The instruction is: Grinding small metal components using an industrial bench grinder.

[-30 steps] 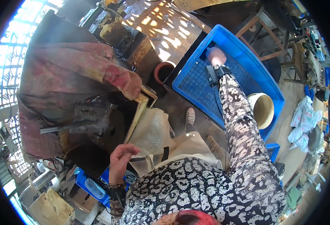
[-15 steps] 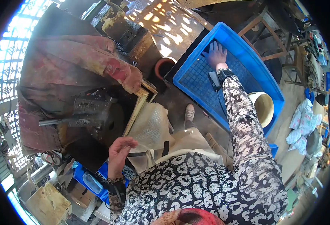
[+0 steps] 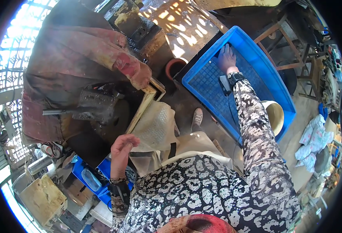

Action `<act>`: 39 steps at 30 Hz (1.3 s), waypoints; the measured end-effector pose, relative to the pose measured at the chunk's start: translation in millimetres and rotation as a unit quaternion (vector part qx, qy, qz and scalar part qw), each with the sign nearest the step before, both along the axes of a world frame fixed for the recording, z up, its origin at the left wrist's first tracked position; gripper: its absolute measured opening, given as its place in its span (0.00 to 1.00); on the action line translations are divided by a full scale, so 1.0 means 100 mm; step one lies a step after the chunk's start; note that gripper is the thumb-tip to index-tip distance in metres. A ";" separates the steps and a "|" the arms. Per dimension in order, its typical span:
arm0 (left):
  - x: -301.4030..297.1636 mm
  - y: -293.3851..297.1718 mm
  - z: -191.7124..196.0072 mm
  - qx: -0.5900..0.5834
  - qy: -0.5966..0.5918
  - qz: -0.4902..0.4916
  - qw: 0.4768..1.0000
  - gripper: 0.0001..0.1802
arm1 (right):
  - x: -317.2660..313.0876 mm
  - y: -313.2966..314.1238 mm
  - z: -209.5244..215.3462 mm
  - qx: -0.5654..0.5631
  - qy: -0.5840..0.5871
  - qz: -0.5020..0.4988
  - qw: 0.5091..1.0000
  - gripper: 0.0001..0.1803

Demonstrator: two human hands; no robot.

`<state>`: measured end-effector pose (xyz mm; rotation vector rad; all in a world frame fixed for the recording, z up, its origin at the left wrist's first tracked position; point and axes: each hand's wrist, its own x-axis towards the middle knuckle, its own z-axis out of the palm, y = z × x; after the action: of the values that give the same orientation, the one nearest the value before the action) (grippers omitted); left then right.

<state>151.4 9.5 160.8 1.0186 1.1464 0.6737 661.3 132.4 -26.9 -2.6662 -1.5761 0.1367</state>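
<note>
The blue crate [image 3: 256,70] is lying flat on the ground ahead and to the right, and the right hand [image 3: 226,58] is reaching deep into it. That grip is resting palm down on the mesh floor near the crate's far corner, fingers loosely spread; whether anything small is lying under the palm is hard to tell from this angle. As far as the view shows, the crate is bare inside, so any filling or clearing of it looks either finished or not yet begun. It looks like a shallow moulded plastic tray with a gridded bottom and low solid walls, bright and fairly clean.

Just behind the right wrist, a dark wristband device [image 3: 230,79] is sitting on the patterned sleeve. Beside the forearm, a cream bowl-shaped vessel [image 3: 274,116] is standing at the crate's near edge. Farther left, a terracotta pot [image 3: 173,66] is sitting by the crate's corner.

The left hand [image 3: 121,152] is hanging open, fingers curled, holding nothing, near a pale mesh sack [image 3: 155,126] and a wooden frame [image 3: 144,105].
</note>
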 end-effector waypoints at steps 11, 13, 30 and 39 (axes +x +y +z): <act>0.04 0.02 0.00 -0.005 -0.003 0.014 1.000 0.16 | 0.07 0.06 -0.09 -0.059 -0.056 0.003 0.997 0.46; 0.04 0.01 0.02 -0.003 0.000 0.016 1.000 0.15 | 0.05 0.12 -0.13 -0.084 -0.077 -0.009 0.993 0.43; 0.02 0.06 -0.01 0.009 -0.014 -0.001 1.000 0.14 | 0.13 -0.22 0.02 -0.020 0.081 -0.128 0.988 0.44; -0.23 -0.27 0.15 0.048 -0.003 0.070 0.996 0.16 | 0.00 -0.30 0.03 -0.015 0.133 -0.148 0.980 0.28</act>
<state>128.2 -17.1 175.4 1.0214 1.1976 0.8498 661.1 102.1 -23.6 -2.7266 -1.0974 0.4849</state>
